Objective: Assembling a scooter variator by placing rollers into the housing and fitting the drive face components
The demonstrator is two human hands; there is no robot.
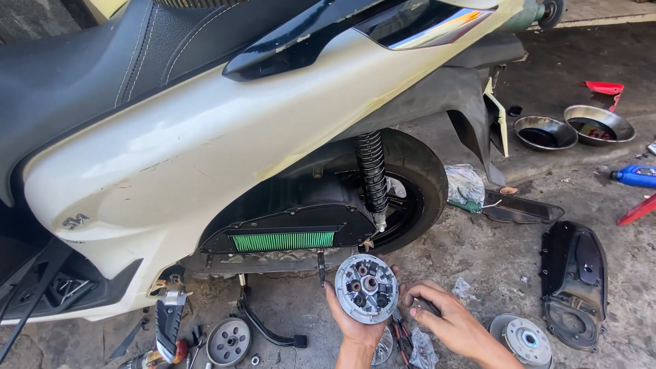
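Observation:
My left hand (350, 321) holds up a round metal clutch assembly (367, 288), its open face turned toward me and showing several weights around a centre hub. My right hand (447, 321) is beside it on the right, fingers curled around a small dark object that I cannot identify, close to the disc's rim. Both hands are low in front of the white scooter (191, 157), just under its exposed air filter with green pleats (283, 240) and near the rear wheel (410, 184).
On the concrete floor lie a round pulley disc (229, 341), another round drive part (526, 339), a black plastic cover (574, 283), a flat black panel (523, 207), two metal bowls (545, 132), a blue bottle (637, 176), pliers (402, 336) and plastic bags (465, 183).

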